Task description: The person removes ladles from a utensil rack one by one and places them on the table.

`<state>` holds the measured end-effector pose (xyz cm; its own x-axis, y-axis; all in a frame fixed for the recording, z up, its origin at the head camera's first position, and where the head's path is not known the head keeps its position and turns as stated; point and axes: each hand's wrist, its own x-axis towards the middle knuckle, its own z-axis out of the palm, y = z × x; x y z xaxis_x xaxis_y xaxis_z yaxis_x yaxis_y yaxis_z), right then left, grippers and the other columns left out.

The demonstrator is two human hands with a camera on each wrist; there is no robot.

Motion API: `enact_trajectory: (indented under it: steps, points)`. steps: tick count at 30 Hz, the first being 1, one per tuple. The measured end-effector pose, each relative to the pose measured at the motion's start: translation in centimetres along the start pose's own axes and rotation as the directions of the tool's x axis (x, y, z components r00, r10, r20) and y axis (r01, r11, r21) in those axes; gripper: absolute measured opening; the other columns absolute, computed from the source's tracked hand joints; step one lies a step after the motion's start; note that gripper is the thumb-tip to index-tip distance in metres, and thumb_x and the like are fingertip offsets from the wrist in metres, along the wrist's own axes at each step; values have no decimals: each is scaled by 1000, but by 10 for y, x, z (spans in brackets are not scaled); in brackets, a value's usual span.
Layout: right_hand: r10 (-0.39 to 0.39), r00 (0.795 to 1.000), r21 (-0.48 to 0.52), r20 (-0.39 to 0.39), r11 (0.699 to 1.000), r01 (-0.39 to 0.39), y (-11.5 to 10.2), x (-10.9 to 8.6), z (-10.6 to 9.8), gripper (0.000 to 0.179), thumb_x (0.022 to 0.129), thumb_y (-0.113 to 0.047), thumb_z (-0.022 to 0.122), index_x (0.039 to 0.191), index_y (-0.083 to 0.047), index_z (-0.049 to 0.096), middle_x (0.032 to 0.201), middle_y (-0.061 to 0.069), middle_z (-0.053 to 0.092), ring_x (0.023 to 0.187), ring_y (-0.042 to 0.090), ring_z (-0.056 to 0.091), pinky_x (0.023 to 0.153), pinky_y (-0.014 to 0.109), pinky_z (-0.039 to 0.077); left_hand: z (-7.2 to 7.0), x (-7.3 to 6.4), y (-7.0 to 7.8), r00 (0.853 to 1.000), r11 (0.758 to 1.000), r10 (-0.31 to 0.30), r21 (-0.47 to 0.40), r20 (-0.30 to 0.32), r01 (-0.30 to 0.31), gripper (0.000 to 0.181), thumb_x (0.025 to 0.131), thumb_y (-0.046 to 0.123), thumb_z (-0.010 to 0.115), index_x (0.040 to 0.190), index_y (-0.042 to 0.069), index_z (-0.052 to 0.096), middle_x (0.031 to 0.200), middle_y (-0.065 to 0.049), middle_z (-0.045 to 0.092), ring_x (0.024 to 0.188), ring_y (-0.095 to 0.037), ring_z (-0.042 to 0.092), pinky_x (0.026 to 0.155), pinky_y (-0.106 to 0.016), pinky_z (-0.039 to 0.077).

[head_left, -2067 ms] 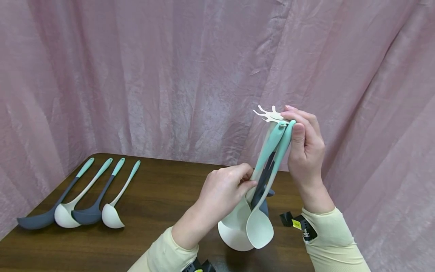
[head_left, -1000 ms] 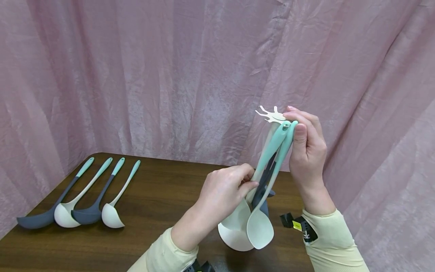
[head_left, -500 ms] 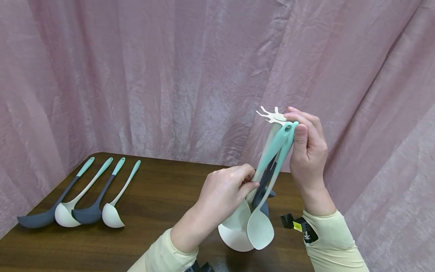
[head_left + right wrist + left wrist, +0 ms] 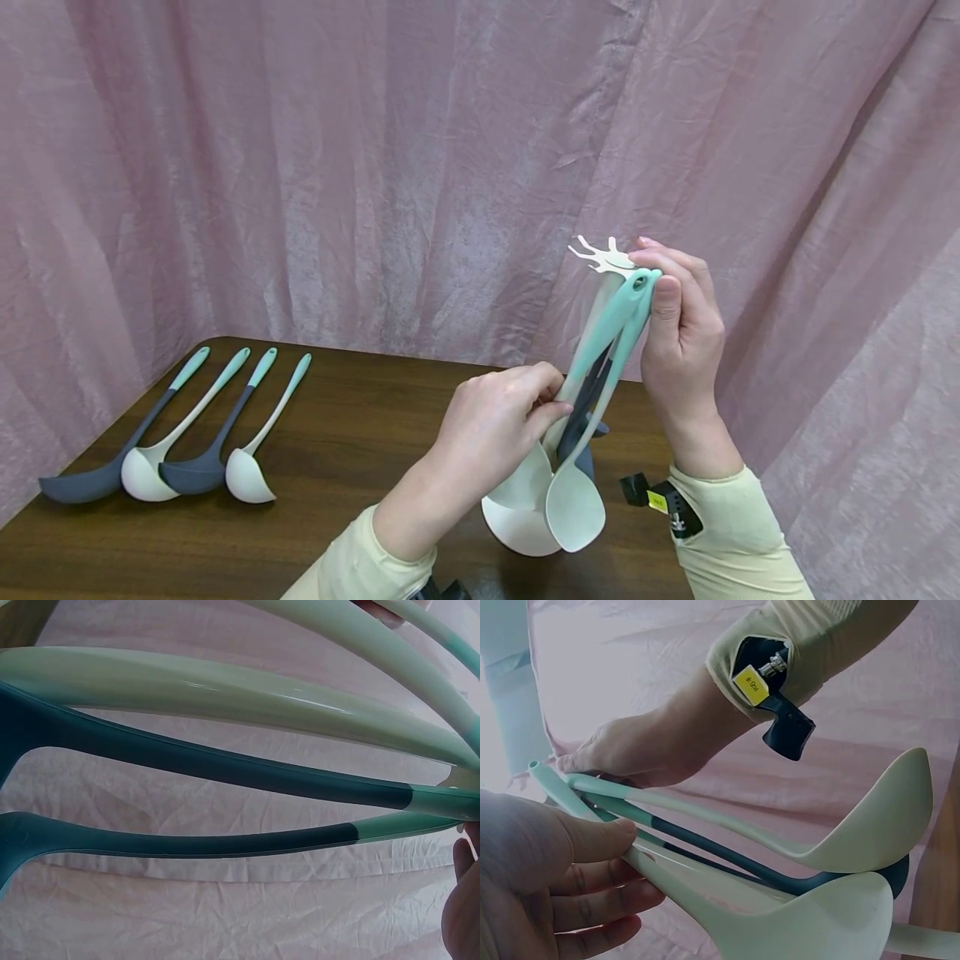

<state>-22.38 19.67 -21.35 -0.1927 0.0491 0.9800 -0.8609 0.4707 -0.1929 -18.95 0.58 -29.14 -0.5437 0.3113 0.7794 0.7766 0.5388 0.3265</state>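
My left hand [image 4: 501, 412] pinches the cream neck of a serving spoon [image 4: 611, 321] with a mint handle. The handle's holed end lies against the hooked top of a white utensil stand [image 4: 613, 261]; whether a hook passes fully through cannot be told. At that top, my right hand [image 4: 682, 329] grips the stand, fingers over the disc and thumb by the mint handles. Another cream spoon [image 4: 576, 508] hangs in front, bowl down. Two dark blue-grey utensils [image 4: 225, 765] with mint ends hang behind, mostly hidden in the head view. The stand's round base [image 4: 525, 533] rests on the table.
Along the left of the brown wooden table [image 4: 360, 467] lie a dark ladle [image 4: 82, 485], a white ladle [image 4: 146, 475], another dark ladle [image 4: 197, 475] and a smaller white ladle [image 4: 247, 477]. Pink curtains [image 4: 420, 167] hang behind and at the sides.
The holed end of the spoon in my left hand has shifted right, close against the other mint handle. The stand's top and my right hand have moved slightly right. The ladles stay put.
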Motion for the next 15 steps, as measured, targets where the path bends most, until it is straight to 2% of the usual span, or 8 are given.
enact_trajectory:
  steps: [15]
  points:
    - [-1,1000,1,-6,1000,1,9,-4,-3,51,117,-36,56,119,10,76,124,29,70,133,29,67,115,39,49,-3,-2,2,1000,1000,14,10,-10,-14,22,89,23,94,92,21,72,76,13,65,62,-3,52,56,-24,41]
